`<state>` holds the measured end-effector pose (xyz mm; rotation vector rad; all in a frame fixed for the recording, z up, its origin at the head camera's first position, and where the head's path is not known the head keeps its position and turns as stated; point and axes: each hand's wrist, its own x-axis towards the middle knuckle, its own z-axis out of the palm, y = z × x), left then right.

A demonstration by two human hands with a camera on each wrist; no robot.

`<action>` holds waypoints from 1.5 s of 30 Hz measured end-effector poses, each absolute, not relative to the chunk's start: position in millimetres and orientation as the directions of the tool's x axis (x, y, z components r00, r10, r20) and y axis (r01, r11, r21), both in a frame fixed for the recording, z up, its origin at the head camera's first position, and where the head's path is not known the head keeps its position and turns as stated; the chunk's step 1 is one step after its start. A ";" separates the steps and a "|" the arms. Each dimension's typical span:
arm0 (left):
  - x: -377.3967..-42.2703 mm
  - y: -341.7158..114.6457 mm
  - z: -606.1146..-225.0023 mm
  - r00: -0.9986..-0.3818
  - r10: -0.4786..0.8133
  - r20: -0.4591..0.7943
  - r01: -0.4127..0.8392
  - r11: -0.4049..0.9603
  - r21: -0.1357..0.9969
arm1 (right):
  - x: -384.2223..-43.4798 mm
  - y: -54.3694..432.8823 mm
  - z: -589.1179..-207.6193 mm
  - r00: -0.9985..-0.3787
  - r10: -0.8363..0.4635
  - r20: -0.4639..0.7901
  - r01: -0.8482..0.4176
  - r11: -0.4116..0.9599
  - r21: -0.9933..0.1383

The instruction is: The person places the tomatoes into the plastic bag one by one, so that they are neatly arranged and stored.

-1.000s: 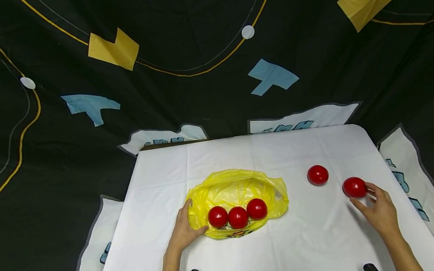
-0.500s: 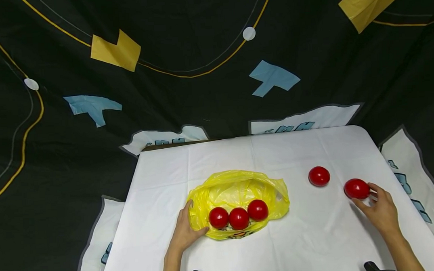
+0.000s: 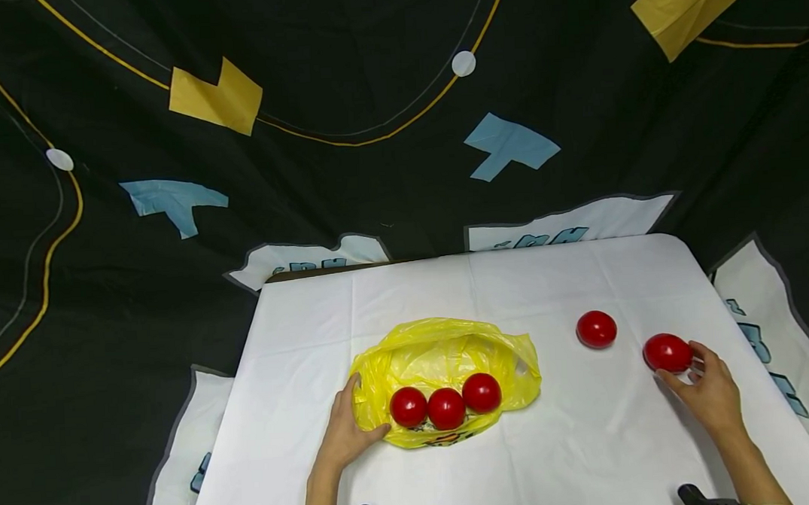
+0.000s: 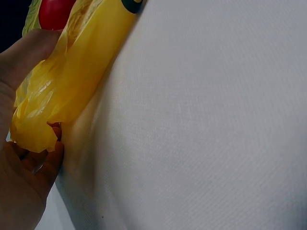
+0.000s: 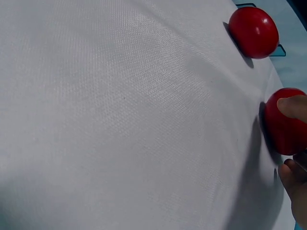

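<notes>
A thin yellow plastic bag (image 3: 442, 334) lies on the white-covered table, its mouth spread wide. Inside rest three glossy red balls, the left ball (image 3: 408, 407), the middle ball (image 3: 447, 409) and the right ball (image 3: 481, 393). My left hand (image 3: 347, 428) grips the bag's left end, thumb over the near rim and fingers round the far side; in the left wrist view the thumb (image 4: 38, 45) overlaps the plastic. At the right, my right hand (image 3: 710, 391) holds another red ball (image 3: 666, 353) between thumb and fingers, close over the cloth. A further red ball (image 3: 596, 329) sits left of it.
The white table (image 3: 556, 457) is covered with creased cloth. Behind it hangs a black curtain (image 3: 374, 186) bearing yellow and blue cutouts. White printed sheets (image 3: 569, 223) show past the table's edges.
</notes>
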<state>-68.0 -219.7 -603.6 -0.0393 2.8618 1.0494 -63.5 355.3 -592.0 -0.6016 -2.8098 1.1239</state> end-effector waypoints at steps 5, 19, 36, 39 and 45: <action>-67.7 -219.6 -601.2 -0.993 0.013 -0.117 -0.067 0.756 0.652 | -65.4 354.9 -593.1 -0.924 0.372 -0.090 0.329 0.653 -0.682; -68.7 -219.3 -600.1 -0.992 0.003 -0.126 -0.079 0.764 0.641 | -68.4 354.2 -594.2 -0.902 0.405 -0.146 0.388 0.617 -0.685; -68.9 -218.5 -598.3 -0.991 0.003 -0.137 -0.087 0.757 0.647 | -57.4 346.7 -581.4 -0.907 0.401 -0.126 0.367 0.608 -0.704; -68.6 -218.9 -598.7 -0.990 0.006 -0.138 -0.086 0.753 0.652 | -54.2 342.9 -577.4 -0.913 0.394 -0.104 0.347 0.619 -0.705; -68.6 -220.1 -600.9 -0.989 0.004 -0.145 -0.092 0.755 0.649 | -48.1 332.1 -569.9 -0.915 0.395 -0.081 0.331 0.620 -0.711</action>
